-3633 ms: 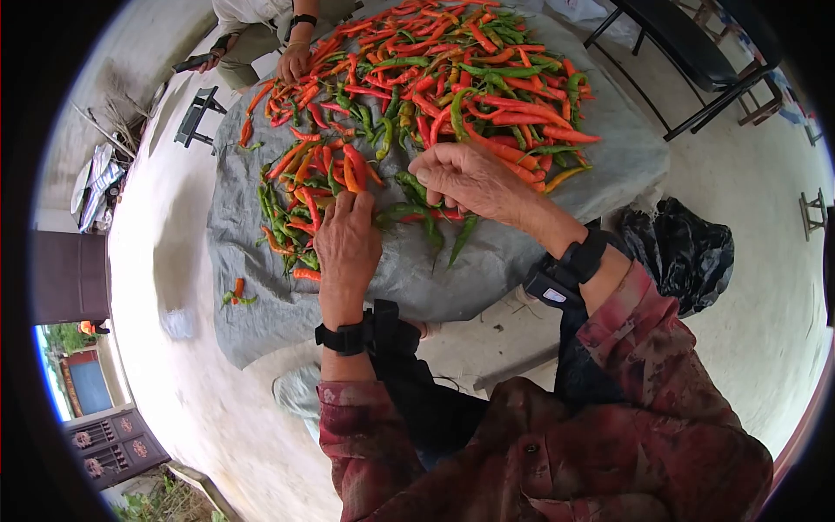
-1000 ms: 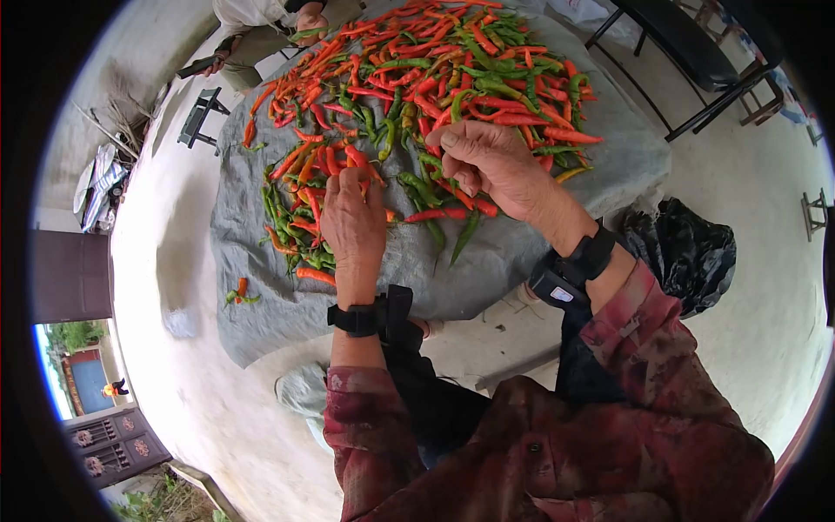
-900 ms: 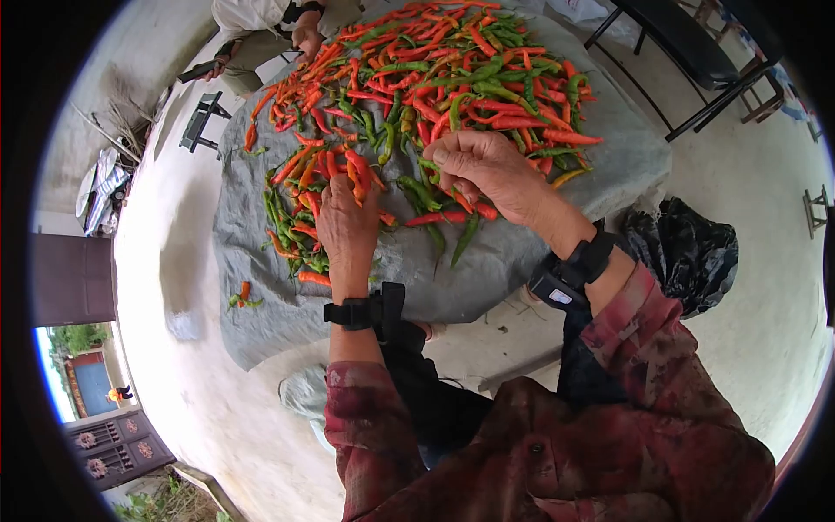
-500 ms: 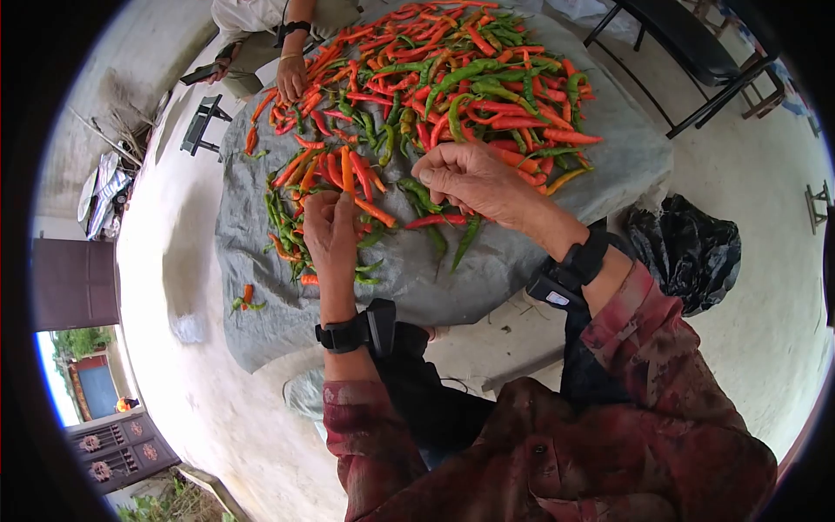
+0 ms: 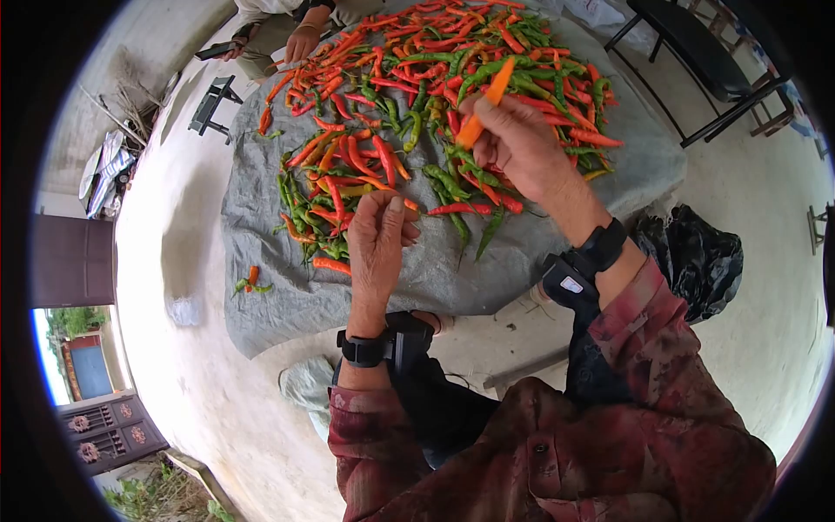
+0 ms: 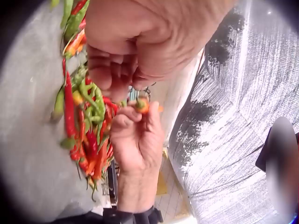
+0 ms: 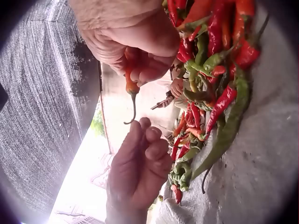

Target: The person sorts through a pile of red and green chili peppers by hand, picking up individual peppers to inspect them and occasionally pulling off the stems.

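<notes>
An orange chili pepper (image 5: 497,85) is gripped by my right hand (image 5: 532,150), raised over the large pile, between thumb and fingers. In the right wrist view its thin curved stem (image 7: 134,109) points toward my left hand (image 7: 140,170), ending right by the thumb and fingertips. My left hand (image 5: 378,248) has its fingers curled and thumb tip close to them, at the near edge of a smaller heap of red and green chili peppers (image 5: 383,159); nothing shows between its fingers. The left wrist view shows the pepper's green cap (image 6: 140,103) at the right hand's fingertips.
The large pile of mixed chili peppers (image 5: 600,137) covers the far part of the grey sheet (image 5: 296,309). Another person's hand (image 5: 303,42) is at its far left edge. A black plastic bag (image 5: 691,261) and a black-seated bench (image 5: 696,61) stand to the right.
The orange pepper, held upright in my left hand half a second ago, is now in my right hand. That hand has risen; my left hand has moved right. The other person's hand has drawn back.
</notes>
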The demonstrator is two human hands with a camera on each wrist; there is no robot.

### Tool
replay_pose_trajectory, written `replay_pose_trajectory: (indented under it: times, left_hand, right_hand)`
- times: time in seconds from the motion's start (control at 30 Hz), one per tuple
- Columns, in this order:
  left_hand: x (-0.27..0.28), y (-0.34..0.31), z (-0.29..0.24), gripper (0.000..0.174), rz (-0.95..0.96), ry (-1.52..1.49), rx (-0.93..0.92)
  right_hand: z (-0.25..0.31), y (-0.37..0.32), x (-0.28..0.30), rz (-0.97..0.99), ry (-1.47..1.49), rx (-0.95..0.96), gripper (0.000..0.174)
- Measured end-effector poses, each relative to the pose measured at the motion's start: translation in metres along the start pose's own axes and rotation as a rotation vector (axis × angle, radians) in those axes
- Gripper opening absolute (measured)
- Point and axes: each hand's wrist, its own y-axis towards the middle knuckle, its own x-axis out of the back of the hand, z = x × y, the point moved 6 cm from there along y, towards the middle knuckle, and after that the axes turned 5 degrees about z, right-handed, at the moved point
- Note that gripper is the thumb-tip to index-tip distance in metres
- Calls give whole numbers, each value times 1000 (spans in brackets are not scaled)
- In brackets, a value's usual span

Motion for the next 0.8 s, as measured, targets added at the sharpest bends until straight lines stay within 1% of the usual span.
replay_pose_trajectory:
  times: [0.03,0.07,0.1,0.17,0.2,0.23,0.3,0.37,0.43,0.47,0.5,0.57,0.6,0.63,0.67,0.7,0.73,0.77,0.8]
  left_hand:
    - [12,1,-5,13,-93,206,-79]
    - [18,-1,-6,10,-87,464,-43]
    - [16,1,-5,10,-84,464,-46]
    - [-3,2,-12,17,-48,1034,-345]
    - [-13,4,-7,22,-1,1156,-347]
    - [-18,5,-5,22,3,1157,-349]
    - [-30,8,2,18,59,1341,-312]
    - [-29,13,4,15,64,1344,-316]
    - [-24,13,-2,17,40,1282,-304]
    - [-18,12,-6,22,12,1235,-293]
    - [-16,11,-9,22,15,1236,-297]
    - [2,9,-21,26,-199,992,-313]
    - [7,8,-29,17,-224,894,-400]
    - [7,7,-32,17,-222,895,-398]
    - [17,4,-35,18,-318,723,-331]
    - [26,0,-35,18,-412,550,-263]
    - [27,-2,-35,17,-424,465,-320]
    - [24,-6,-37,17,-429,467,-321]
    - [13,-11,-44,18,-374,513,-396]
  right_hand:
    - [9,2,11,-86,332,122,32]
    - [10,4,20,-130,426,113,37]
    - [10,3,21,-132,426,117,37]
    - [-1,0,11,19,403,-42,36]
    - [-9,-3,2,84,341,-109,40]
    - [-12,-5,0,81,343,-106,40]
    - [-19,-6,-12,217,-37,-170,41]
    - [-17,-8,-13,210,-87,-172,41]
    - [-16,-8,-7,159,-91,-206,32]
    - [-14,-8,-5,147,-88,-194,34]
    - [-14,-8,-4,144,-86,-191,34]
    - [-15,-7,0,102,-84,-183,33]
    - [-17,-7,0,99,-81,-184,33]
    - [-20,-7,-2,118,-124,-198,37]
    - [-23,-7,-5,139,-168,-211,41]
    - [-24,-8,-8,142,-168,-211,41]
    - [-31,-11,-15,211,-202,-286,41]
    - [-38,-15,-23,282,-237,-360,42]
    - [-46,-18,-27,284,-217,-409,45]
